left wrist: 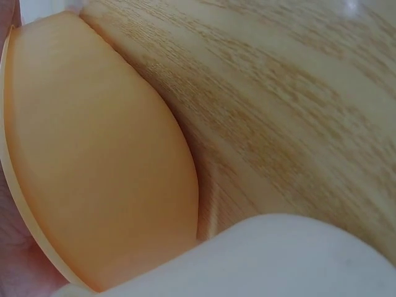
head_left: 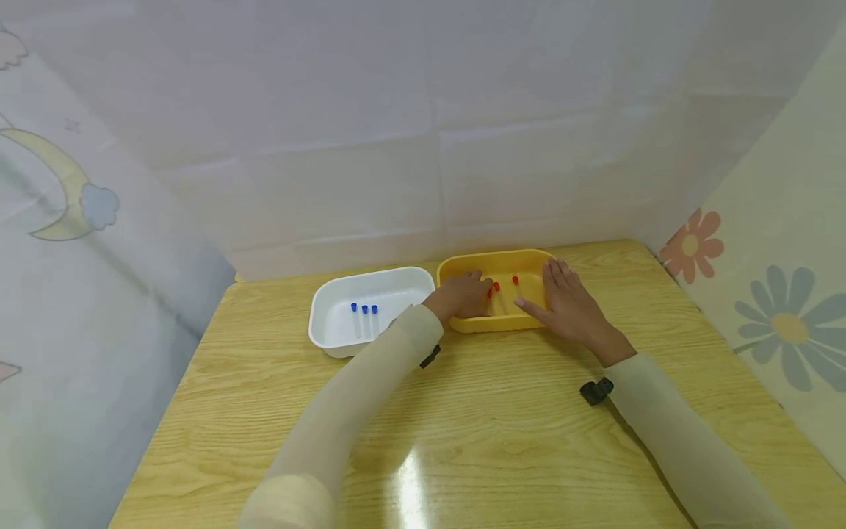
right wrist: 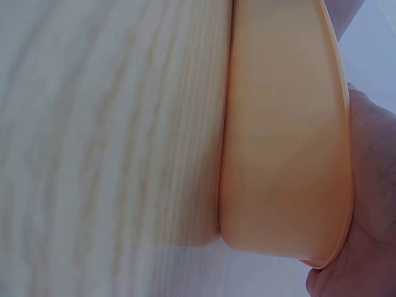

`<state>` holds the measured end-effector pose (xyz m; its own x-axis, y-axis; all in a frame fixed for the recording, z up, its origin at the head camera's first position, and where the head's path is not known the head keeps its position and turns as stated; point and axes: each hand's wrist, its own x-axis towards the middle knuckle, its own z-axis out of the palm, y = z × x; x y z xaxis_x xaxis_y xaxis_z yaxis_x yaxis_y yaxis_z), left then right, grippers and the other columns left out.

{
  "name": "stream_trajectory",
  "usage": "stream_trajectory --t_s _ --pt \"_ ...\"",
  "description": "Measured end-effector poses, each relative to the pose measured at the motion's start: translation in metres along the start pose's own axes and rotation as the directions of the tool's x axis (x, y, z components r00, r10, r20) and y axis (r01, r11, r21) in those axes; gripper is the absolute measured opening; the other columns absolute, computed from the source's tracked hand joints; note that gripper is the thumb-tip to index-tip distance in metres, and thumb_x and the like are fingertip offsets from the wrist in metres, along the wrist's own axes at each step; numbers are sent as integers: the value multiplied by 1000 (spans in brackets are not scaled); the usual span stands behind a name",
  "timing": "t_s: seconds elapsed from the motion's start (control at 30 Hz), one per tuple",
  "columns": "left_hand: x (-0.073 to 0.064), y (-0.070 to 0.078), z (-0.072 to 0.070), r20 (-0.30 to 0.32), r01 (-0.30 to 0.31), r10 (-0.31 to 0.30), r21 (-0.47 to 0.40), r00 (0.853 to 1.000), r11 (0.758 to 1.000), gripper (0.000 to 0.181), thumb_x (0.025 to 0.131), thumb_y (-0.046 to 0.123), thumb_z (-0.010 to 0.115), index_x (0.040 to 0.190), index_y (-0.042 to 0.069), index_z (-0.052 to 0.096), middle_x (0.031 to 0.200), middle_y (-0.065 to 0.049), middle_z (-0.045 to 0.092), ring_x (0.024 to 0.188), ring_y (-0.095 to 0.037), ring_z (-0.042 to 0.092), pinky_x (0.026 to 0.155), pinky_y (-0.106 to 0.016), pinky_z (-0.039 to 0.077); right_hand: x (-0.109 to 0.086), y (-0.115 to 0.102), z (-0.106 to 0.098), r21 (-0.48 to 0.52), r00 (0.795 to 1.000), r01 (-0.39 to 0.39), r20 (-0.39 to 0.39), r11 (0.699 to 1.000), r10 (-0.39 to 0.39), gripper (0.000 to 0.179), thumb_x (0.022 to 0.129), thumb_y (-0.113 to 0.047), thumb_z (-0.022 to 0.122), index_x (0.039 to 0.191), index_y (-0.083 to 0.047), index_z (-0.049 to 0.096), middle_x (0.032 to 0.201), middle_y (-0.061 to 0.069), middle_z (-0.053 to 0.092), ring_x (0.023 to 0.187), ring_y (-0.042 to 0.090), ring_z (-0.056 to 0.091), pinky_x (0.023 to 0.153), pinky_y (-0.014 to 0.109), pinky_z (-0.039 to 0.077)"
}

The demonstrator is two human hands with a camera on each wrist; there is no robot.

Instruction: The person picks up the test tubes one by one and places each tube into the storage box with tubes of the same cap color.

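My left hand (head_left: 468,294) reaches over the front rim into the yellow tray (head_left: 502,323). Its bent fingers are at the red cap of the leftmost clear tube (head_left: 490,294), whose body the hand partly covers. Two more red-capped tubes, one close beside it (head_left: 497,288) and another farther right (head_left: 515,281), lie in the same tray. Over the tray's right end rests my right hand (head_left: 571,305), fingers straight and thumb spread inward across the front corner. In the right wrist view its palm (right wrist: 374,179) lies against the tray's rim.
To the left stands a white tray (head_left: 330,345) holding blue-capped tubes (head_left: 365,310) in a row. Both trays are near the back edge of the wooden table (head_left: 489,419). Printed cloth (head_left: 317,198) hangs behind and at both sides.
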<state>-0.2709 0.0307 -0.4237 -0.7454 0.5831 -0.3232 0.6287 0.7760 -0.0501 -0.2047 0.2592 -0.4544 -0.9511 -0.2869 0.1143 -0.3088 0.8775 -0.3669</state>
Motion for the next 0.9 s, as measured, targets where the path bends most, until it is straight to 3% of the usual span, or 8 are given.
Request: stream_trajectory --t_s 0.47,0.7,0.9 --pt "1 -3 2 -4 -11 11 -2 1000 1000 67 102 49 56 158 18 35 158 -12 38 142 -28 41 112 -45 41 0 1 0 -7 1000 -5 16 1000 5 104 101 -67 40 155 15 6 164 32 -2 153 45 -5 122 58 2" --pt "2 -7 6 -56 -32 31 -11 998 999 78 95 64 57 156 20 37 146 -9 47 130 -25 51 103 -41 49 0 1 -1 -14 1000 -6 16 1000 6 104 101 -67 41 155 15 7 164 32 -1 153 46 -4 122 58 2" --pt "1 -7 4 -83 -44 43 -11 996 999 84 92 71 56 157 22 35 142 -6 49 127 -22 53 99 -39 50 -1 4 0 -14 1000 -5 23 1000 5 104 101 -67 40 155 15 5 164 32 -2 153 46 -5 122 58 1"
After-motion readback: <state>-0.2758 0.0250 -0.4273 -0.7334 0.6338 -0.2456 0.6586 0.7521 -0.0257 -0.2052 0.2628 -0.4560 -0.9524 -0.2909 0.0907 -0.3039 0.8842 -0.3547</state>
